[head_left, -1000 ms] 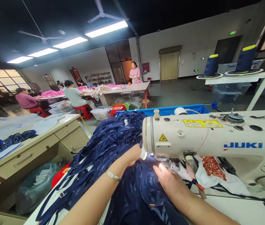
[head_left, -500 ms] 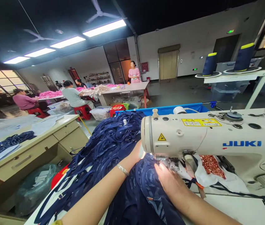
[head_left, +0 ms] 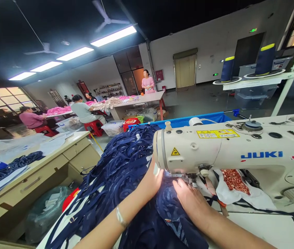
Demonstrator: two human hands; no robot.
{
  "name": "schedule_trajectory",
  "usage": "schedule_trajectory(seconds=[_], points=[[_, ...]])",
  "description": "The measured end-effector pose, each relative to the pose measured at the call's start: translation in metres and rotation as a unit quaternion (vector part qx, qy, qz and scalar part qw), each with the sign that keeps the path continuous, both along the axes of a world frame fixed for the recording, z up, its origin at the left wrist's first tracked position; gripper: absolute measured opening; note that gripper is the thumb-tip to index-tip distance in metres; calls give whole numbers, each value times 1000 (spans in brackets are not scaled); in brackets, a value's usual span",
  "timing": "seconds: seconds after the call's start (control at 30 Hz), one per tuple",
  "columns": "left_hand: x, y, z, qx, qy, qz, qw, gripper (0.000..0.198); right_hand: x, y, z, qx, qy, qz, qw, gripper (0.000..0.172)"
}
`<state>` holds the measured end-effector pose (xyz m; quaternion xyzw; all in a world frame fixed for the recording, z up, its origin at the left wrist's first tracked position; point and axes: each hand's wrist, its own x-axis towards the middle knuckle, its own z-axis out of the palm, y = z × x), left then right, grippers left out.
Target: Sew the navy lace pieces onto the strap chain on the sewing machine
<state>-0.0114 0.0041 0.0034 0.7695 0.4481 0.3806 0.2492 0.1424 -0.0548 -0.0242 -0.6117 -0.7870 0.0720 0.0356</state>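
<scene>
A white JUKI sewing machine (head_left: 201,148) stands before me, with a navy lace garment (head_left: 169,204) under its needle end. My right hand (head_left: 189,197) lies on the garment just right of the needle area, its fingers together and pinching the cloth near the presser foot. My left hand (head_left: 152,178) is at the garment's left side, thumb against the cloth and its other fingers partly hidden behind the machine head. A large heap of navy strapped garments (head_left: 115,166) with small rings spreads left of and beneath my left arm.
A desk with drawers (head_left: 40,173) stands at the left. Two navy thread cones (head_left: 265,60) sit on a stand at the right. A white cloth with copper-coloured bits (head_left: 233,181) lies under the machine arm. Several people work at a long table (head_left: 136,101) behind.
My left hand has drawn back slightly toward me, its thumb now showing beside the machine head. My right hand stays at the cloth by the needle. The view has shifted slightly.
</scene>
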Motion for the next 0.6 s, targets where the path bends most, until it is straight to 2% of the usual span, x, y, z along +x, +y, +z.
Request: schedule_trajectory(seconds=[0.1, 0.17, 0.23, 0.3, 0.33, 0.4, 0.47, 0.6], points=[[-3, -24, -1, 74, 81, 42, 993, 37, -1, -1, 5, -5, -5, -7, 1000, 46], [-5, -31, -2, 108, 181, 31, 977, 26, -1, -2, 8, -4, -3, -5, 1000, 46], [-8, -30, 0, 126, 281, -62, 949, 18, 2, -2, 10, 0, 2, 2, 1000, 45], [-11, -23, 2, 143, 326, -170, 919, 22, 7, -2, 9, -6, 16, 2, 1000, 43], [-13, -19, 3, 155, 333, -196, 909, 26, 10, -1, 7, -14, 28, 1, 1000, 41], [-13, -10, 4, 177, 334, -196, 905, 31, 15, 0, 1, -29, 59, 4, 998, 38], [-10, -2, 2, 189, 333, -177, 907, 28, 20, 2, -6, -27, 83, 11, 996, 38], [-1, 11, -7, 189, 331, -138, 914, 23, 29, 7, -11, 24, 74, 14, 997, 38]])
